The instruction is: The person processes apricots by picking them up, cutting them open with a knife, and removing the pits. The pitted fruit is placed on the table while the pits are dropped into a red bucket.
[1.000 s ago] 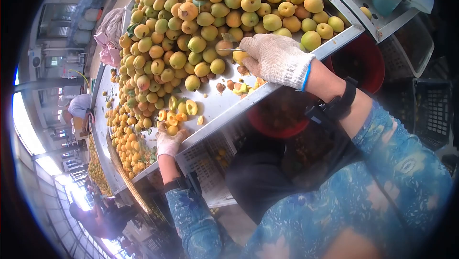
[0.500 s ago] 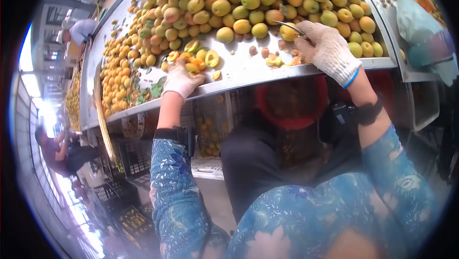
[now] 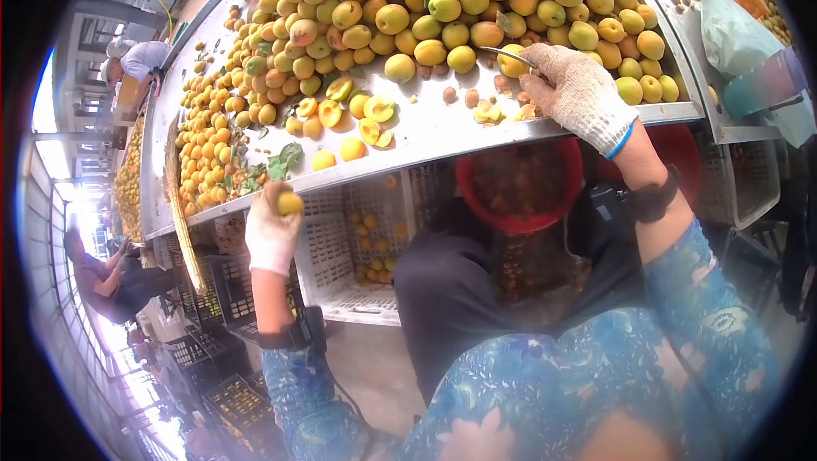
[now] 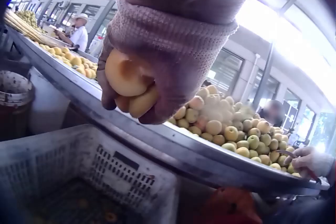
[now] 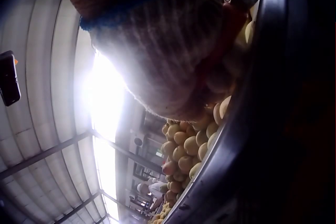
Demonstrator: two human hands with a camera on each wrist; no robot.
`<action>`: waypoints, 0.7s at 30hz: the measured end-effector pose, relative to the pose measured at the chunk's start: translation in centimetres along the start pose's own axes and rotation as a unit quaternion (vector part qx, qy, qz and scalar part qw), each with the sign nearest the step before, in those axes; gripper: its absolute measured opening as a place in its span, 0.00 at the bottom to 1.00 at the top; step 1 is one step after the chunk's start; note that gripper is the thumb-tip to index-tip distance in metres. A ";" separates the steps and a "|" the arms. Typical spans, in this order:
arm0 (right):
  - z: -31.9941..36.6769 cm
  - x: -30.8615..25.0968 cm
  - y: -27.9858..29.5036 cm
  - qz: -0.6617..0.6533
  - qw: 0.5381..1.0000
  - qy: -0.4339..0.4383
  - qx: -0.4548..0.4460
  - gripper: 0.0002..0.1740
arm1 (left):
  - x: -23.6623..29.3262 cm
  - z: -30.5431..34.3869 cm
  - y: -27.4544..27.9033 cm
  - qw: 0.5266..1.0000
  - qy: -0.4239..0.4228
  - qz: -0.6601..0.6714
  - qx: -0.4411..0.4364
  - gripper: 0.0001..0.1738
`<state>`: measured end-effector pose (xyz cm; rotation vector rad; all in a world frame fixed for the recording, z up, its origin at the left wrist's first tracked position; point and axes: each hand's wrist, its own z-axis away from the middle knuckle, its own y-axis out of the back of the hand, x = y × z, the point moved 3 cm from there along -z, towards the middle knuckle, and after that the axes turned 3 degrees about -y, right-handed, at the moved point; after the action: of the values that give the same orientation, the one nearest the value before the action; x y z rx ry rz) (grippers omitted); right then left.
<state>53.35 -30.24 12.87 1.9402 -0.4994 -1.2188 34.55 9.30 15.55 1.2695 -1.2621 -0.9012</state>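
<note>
My gloved left hand (image 3: 274, 229) is off the metal table's front edge, above a white plastic crate (image 3: 308, 269). It grips several apricot halves (image 4: 128, 77), bunched between thumb and fingers in the left wrist view. My gloved right hand (image 3: 580, 91) rests by the table edge and holds a knife (image 3: 502, 53) with a thin curved blade; the red handle (image 5: 227, 30) shows in the right wrist view. A whole yellow apricot (image 3: 511, 63) sits at the blade. Cut apricot halves (image 3: 379, 108) lie on the table between the hands, and brown pits (image 3: 449, 95) lie nearer the right hand.
A big heap of whole apricots (image 3: 408, 10) covers the back of the metal table (image 3: 425, 133). Below its edge, a red bucket (image 3: 521, 228) stands between the knees. A bundle of pale stalks (image 3: 176, 197) leans at the left, near green leaves (image 3: 285, 159). Other people work farther off.
My left hand has gathered apricot halves from the table and moved left and toward me, past the edge over the crate. The right hand keeps its knife by the pits; the head view has turned.
</note>
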 end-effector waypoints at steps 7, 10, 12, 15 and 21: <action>0.1 -0.1 -0.2 0.012 1.000 0.000 0.003 0.13 | -3.3 3.1 -0.5 0.989 0.138 0.002 -0.060 0.25; 0.0 -0.2 0.0 0.019 1.000 -0.003 -0.005 0.13 | -1.1 -1.6 0.4 0.991 0.130 -0.030 -0.001 0.22; -0.2 -0.4 0.2 0.021 0.999 -0.021 -0.030 0.14 | 1.1 -5.2 -0.1 0.986 0.137 -0.064 -0.072 0.25; -0.3 0.0 0.0 0.017 0.998 -0.041 -0.042 0.15 | 3.1 -9.0 -2.5 0.944 0.157 -0.173 -0.234 0.32; -0.2 0.1 -0.1 0.035 0.998 -0.035 -0.028 0.14 | 0.4 -11.1 -6.6 0.910 0.157 -0.167 -0.346 0.33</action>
<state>53.53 -30.20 12.82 1.8235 -0.5600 -1.2453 46.46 9.84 10.61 0.9976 -0.3970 -1.1931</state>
